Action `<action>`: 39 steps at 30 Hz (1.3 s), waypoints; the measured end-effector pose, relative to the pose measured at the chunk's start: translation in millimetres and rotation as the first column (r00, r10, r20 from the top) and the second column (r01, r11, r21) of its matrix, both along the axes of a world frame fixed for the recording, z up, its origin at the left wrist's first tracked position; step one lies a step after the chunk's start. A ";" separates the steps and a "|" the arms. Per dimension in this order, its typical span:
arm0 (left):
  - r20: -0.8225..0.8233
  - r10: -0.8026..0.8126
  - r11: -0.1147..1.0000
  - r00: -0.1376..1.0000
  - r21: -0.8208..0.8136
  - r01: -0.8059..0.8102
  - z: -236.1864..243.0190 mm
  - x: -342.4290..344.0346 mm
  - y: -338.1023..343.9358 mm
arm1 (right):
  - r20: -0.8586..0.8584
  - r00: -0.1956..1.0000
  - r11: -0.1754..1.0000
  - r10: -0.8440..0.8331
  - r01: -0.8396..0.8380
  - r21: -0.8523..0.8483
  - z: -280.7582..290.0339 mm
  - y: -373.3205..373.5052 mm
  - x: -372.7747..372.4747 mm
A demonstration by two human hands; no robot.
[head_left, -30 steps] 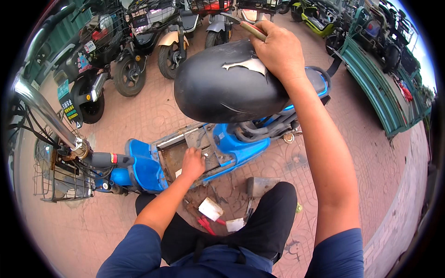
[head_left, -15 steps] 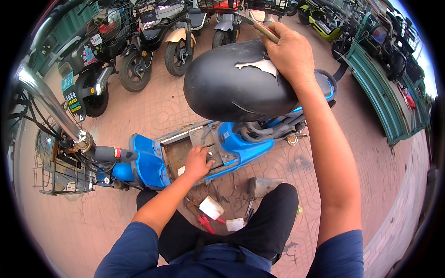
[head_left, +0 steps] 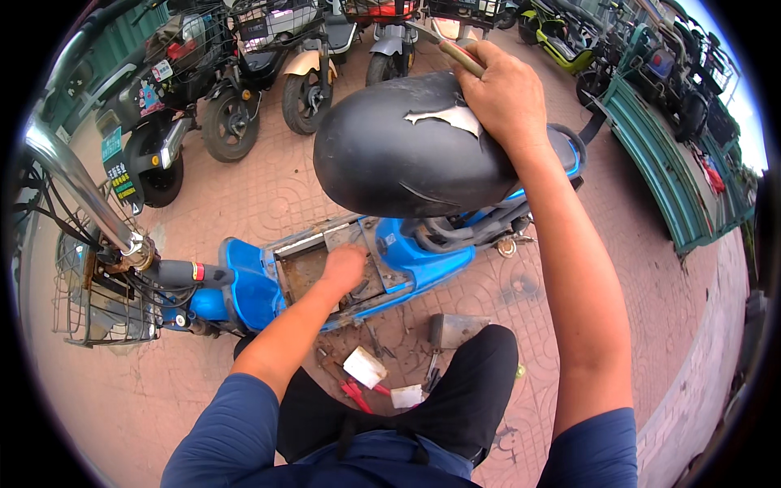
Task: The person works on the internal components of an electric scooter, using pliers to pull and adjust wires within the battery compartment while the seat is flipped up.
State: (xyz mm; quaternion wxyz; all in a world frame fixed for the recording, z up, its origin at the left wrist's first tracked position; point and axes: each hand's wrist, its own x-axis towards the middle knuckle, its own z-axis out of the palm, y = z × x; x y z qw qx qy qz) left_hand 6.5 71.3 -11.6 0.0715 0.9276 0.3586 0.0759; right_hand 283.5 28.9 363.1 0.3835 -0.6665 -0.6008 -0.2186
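A blue electric scooter (head_left: 427,264) stands across in front of me, its floorboard compartment (head_left: 305,272) uncovered. My left hand (head_left: 346,267) is down at the compartment's right part, by a grey panel (head_left: 346,236). Its fingers are curled under, so anything in them is hidden. My right hand (head_left: 508,93) rests against the far side of the black seat (head_left: 399,154), which is tilted up and torn, with pale lining showing. Between thumb and fingers it grips a thin tool with an olive-brown handle (head_left: 462,58); the tool's tip is hard to make out.
On the paving between my knees and the scooter lie a grey metal box (head_left: 457,331), white pieces (head_left: 364,368), red-handled tools (head_left: 358,396) and small parts. Parked scooters (head_left: 305,98) line the back. A green cargo bed (head_left: 659,175) stands at right, a wire basket (head_left: 106,301) at left.
My left hand has moved up and slightly right over the grey panel, and its fingers have curled in. The right hand keeps its grip by the seat. The whole view has shifted slightly.
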 end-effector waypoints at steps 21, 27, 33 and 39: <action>0.463 0.511 0.783 0.724 -0.599 -0.169 10.8 -2.1 -18.2 | -0.007 1.000 1.000 0.012 -0.012 0.009 2.2 1.0 -0.6; 0.324 0.180 0.980 0.929 -0.141 -0.141 7.3 -24.8 -56.0 | -0.003 1.000 0.999 0.000 0.000 0.041 -2.4 2.1 6.4; 0.009 0.243 0.970 0.970 -0.029 -0.243 4.7 -48.8 -49.6 | -0.004 1.000 0.999 0.023 -0.023 0.034 -0.2 2.6 2.7; -0.093 0.474 0.837 0.875 -0.259 -0.481 -2.7 -99.6 -18.6 | 0.002 1.000 1.000 -0.022 0.022 0.006 3.3 -4.1 2.4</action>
